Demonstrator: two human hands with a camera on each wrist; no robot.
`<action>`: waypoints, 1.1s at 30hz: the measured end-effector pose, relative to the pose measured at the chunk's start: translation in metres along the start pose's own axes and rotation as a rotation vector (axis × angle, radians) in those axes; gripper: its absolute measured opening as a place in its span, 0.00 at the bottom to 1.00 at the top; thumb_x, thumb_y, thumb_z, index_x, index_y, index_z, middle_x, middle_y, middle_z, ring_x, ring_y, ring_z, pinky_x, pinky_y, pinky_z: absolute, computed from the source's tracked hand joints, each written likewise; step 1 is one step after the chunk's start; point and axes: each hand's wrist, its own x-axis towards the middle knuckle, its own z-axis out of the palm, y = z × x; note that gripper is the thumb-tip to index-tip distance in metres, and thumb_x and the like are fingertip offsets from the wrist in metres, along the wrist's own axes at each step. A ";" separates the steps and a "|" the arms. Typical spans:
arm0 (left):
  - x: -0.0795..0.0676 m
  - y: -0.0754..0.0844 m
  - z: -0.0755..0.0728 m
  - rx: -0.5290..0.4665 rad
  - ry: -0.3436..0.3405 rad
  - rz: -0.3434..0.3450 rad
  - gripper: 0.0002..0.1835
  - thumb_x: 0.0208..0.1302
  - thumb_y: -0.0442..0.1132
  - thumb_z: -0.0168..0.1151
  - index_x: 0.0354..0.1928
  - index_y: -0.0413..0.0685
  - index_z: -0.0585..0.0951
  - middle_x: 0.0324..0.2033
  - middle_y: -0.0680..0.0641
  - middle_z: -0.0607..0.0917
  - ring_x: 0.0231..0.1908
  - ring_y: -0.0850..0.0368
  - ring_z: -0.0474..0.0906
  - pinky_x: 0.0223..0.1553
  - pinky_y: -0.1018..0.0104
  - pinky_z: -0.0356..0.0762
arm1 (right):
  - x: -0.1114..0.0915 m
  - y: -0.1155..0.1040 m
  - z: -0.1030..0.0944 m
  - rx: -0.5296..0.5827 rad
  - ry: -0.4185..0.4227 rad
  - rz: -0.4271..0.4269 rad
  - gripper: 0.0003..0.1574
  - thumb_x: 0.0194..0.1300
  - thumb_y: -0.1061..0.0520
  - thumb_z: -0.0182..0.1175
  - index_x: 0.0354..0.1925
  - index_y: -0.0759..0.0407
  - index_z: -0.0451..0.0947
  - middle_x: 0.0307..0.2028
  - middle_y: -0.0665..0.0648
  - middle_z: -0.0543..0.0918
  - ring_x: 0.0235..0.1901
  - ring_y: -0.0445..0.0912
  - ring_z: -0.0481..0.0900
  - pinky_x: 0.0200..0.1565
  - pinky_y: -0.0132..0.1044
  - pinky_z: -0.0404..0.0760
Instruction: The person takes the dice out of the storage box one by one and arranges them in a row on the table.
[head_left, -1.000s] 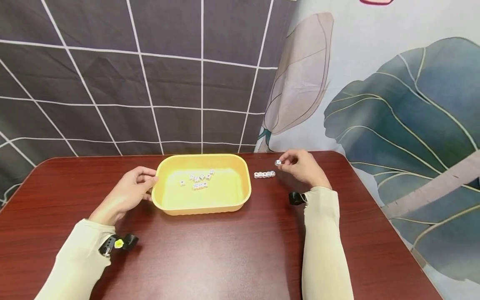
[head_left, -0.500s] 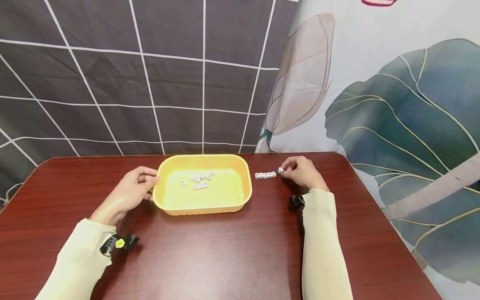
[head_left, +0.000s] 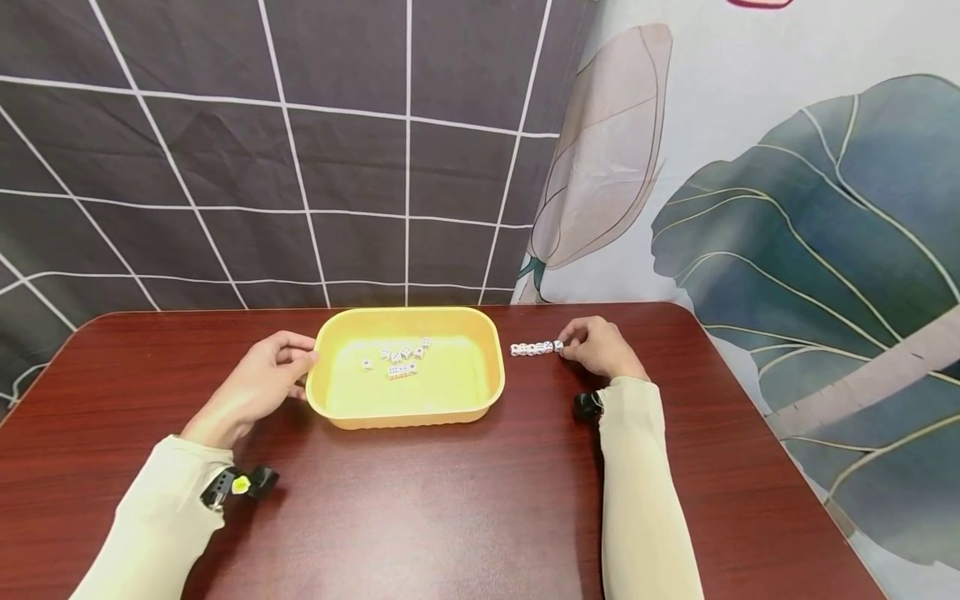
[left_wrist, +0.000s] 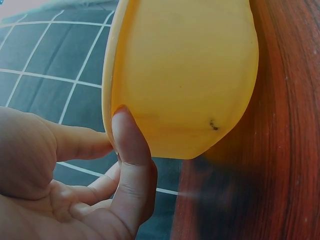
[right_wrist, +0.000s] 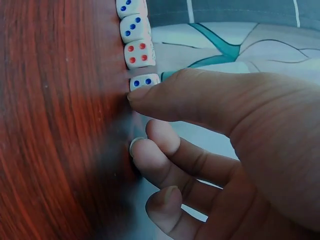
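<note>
My left hand (head_left: 262, 379) pinches the left end of a yellow plastic tray (head_left: 405, 421), its rim (left_wrist: 107, 75) between thumb and fingers in the left wrist view. Several white dice (head_left: 401, 372) lie inside the tray, some scattered and a few lined up. To the right of it, a straight row of dice (head_left: 531, 349) stands on the table. My right hand (head_left: 600, 348) holds one die (head_left: 558, 346) at the row's right end. In the right wrist view the thumb covers part of that die (right_wrist: 145, 80), and a narrow gap separates it from a die with red dots (right_wrist: 140, 54).
Everything stands on a dark red wood-grain table (head_left: 420, 508). Behind its far edge hang a grey cloth with white grid lines (head_left: 345, 167) and a curtain printed with large leaves (head_left: 810, 233). Black camera straps sit on both wrists.
My right hand has come down to the table and moved left with its die, bringing it close to the end of the row. The left hand and the tray have stayed put.
</note>
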 end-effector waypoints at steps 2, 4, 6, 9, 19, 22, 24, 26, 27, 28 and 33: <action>0.000 0.000 0.000 -0.003 0.001 0.004 0.22 0.79 0.37 0.51 0.65 0.27 0.65 0.46 0.36 0.82 0.30 0.62 0.80 0.32 0.69 0.85 | 0.000 -0.001 0.000 0.004 0.002 0.000 0.05 0.62 0.62 0.66 0.39 0.58 0.85 0.26 0.51 0.78 0.29 0.45 0.73 0.35 0.35 0.71; 0.000 0.001 0.000 -0.006 0.002 0.008 0.22 0.79 0.36 0.51 0.65 0.27 0.65 0.46 0.36 0.82 0.30 0.62 0.80 0.32 0.69 0.85 | 0.001 -0.001 0.000 0.005 0.000 -0.005 0.06 0.62 0.62 0.66 0.40 0.58 0.84 0.26 0.52 0.78 0.29 0.46 0.74 0.35 0.36 0.72; 0.000 0.001 0.000 -0.008 0.001 0.009 0.22 0.79 0.36 0.51 0.65 0.27 0.65 0.46 0.36 0.82 0.30 0.62 0.80 0.32 0.69 0.85 | 0.001 -0.001 0.000 0.004 -0.004 -0.007 0.06 0.62 0.62 0.66 0.40 0.59 0.84 0.26 0.53 0.79 0.29 0.46 0.74 0.35 0.36 0.72; -0.001 0.001 0.000 -0.008 0.001 0.011 0.22 0.78 0.36 0.51 0.65 0.27 0.65 0.47 0.35 0.82 0.30 0.62 0.80 0.32 0.69 0.85 | 0.001 0.000 0.000 0.005 -0.007 -0.006 0.07 0.63 0.62 0.66 0.40 0.59 0.85 0.27 0.53 0.79 0.30 0.46 0.74 0.35 0.36 0.72; -0.001 0.002 0.000 -0.014 0.002 0.015 0.22 0.78 0.36 0.51 0.65 0.27 0.65 0.45 0.36 0.82 0.29 0.62 0.80 0.32 0.68 0.85 | 0.000 -0.002 -0.002 0.009 0.001 -0.003 0.10 0.61 0.62 0.67 0.43 0.60 0.84 0.27 0.54 0.80 0.28 0.46 0.74 0.33 0.35 0.73; -0.002 0.002 0.000 -0.013 0.004 0.019 0.22 0.78 0.36 0.51 0.64 0.26 0.65 0.45 0.36 0.82 0.29 0.62 0.80 0.32 0.68 0.85 | -0.002 -0.005 -0.005 0.014 0.017 -0.016 0.11 0.61 0.63 0.67 0.43 0.60 0.84 0.26 0.54 0.79 0.27 0.45 0.74 0.32 0.35 0.73; -0.002 0.003 0.000 -0.013 0.005 0.020 0.21 0.78 0.35 0.51 0.64 0.26 0.65 0.44 0.36 0.82 0.29 0.62 0.80 0.32 0.68 0.85 | -0.002 -0.008 -0.008 0.015 0.025 -0.029 0.11 0.61 0.62 0.66 0.43 0.60 0.84 0.25 0.53 0.79 0.26 0.45 0.73 0.32 0.35 0.73; -0.002 0.003 0.000 -0.014 0.005 0.021 0.21 0.78 0.35 0.51 0.64 0.26 0.65 0.44 0.36 0.82 0.29 0.62 0.80 0.32 0.68 0.85 | -0.003 -0.010 -0.010 0.014 0.033 -0.038 0.11 0.60 0.63 0.65 0.44 0.60 0.84 0.26 0.53 0.78 0.26 0.45 0.73 0.32 0.36 0.72; -0.001 0.003 0.000 -0.015 0.006 0.021 0.21 0.78 0.35 0.51 0.64 0.26 0.65 0.44 0.36 0.82 0.29 0.62 0.80 0.32 0.68 0.85 | -0.004 -0.012 -0.011 0.015 0.035 -0.043 0.11 0.60 0.63 0.65 0.44 0.59 0.84 0.26 0.53 0.78 0.27 0.45 0.73 0.32 0.36 0.72; -0.001 0.003 0.000 -0.016 0.006 0.021 0.21 0.78 0.35 0.51 0.64 0.26 0.65 0.44 0.36 0.82 0.28 0.62 0.80 0.32 0.68 0.85 | -0.004 -0.014 -0.013 0.014 0.039 -0.048 0.12 0.60 0.63 0.65 0.44 0.59 0.84 0.27 0.53 0.79 0.28 0.45 0.73 0.33 0.36 0.72; -0.001 0.002 0.000 -0.017 0.005 0.018 0.21 0.78 0.35 0.51 0.64 0.26 0.65 0.44 0.37 0.82 0.28 0.62 0.80 0.32 0.68 0.85 | -0.007 -0.026 -0.017 0.005 0.056 -0.074 0.13 0.61 0.61 0.64 0.45 0.59 0.83 0.29 0.54 0.79 0.31 0.47 0.75 0.36 0.37 0.73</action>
